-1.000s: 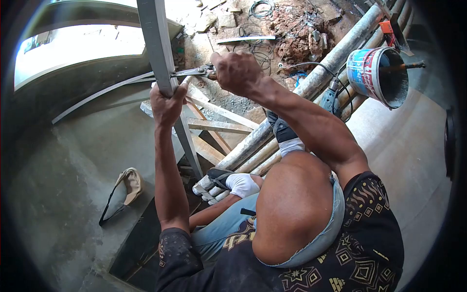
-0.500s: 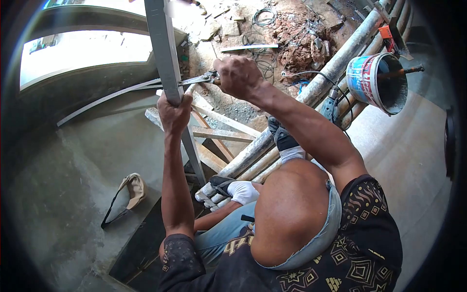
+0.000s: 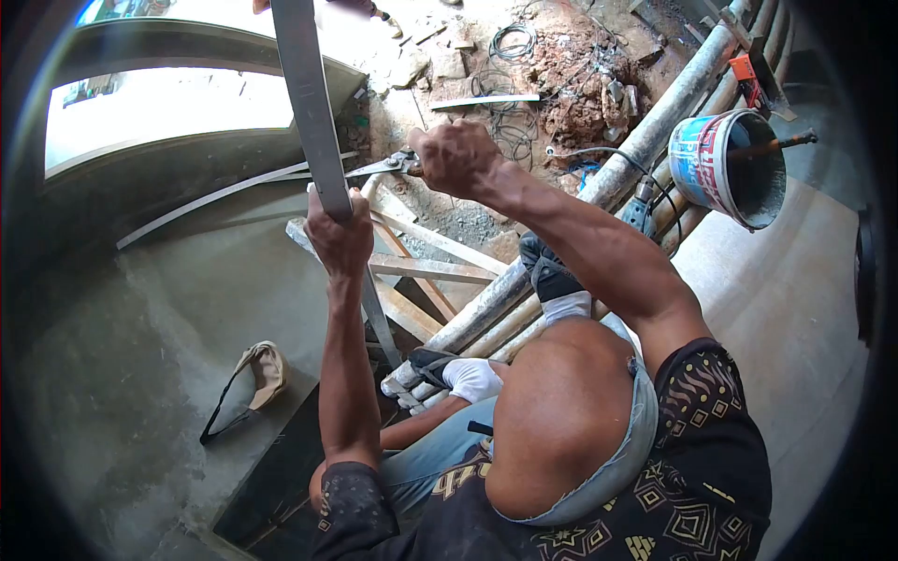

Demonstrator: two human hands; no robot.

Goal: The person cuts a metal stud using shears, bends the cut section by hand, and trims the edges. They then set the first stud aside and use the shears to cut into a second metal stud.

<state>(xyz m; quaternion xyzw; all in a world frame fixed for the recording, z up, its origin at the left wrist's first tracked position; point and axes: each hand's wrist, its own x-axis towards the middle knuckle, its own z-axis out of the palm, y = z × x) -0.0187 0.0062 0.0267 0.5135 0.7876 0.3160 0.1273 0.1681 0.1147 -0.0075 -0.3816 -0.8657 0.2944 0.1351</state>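
The bar [image 3: 316, 112] runs lengthwise from the top edge downward, slanting slightly right; the left hand [image 3: 339, 241], wrapped around it, hides part. Snips [image 3: 385, 166], in the closed right hand [image 3: 456, 159], point left at its edge. Strips [image 3: 440, 269] lie right below; pipes [image 3: 655, 129] pass behind the right forearm [image 3: 589, 234].

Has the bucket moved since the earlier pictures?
No. The bucket keeps its place relative to the pipes; both only shift slightly down together in the view.

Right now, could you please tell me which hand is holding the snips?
The right hand, its fist closed on the snips; the left hand grips the grey metal bar instead.
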